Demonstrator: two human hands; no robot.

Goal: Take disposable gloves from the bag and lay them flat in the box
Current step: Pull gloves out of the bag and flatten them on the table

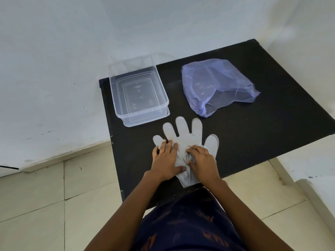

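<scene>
Head view: left hand (165,160) lies flat, fingers spread, pressing the palm area of a disposable glove (188,140) onto the black table (253,124). Right hand (202,160) has its fingers curled, pinching a bunched fold of film near the glove's middle. Hands sit just beside each other, both on the glove's lower half.

Step in hand, by my reading: smoothing the glove before moving it. To do it well, keep the left palm as anchor and draw the pinched crease outward toward the cuff; thin film is likely to cling and re-wrinkle, so slow strokes seem best.

Glove: translucent grey-white film, five fingers fanned and flat toward the far side, creased where the right hand gathers it, cuff at the table's near edge. It is on the table, not in the box.

Clear plastic box (117,98) stands beyond, to the left, apparently empty. Bluish bag (217,84) lies to the far right, crumpled, mouth facing near; contents unclear.
</scene>
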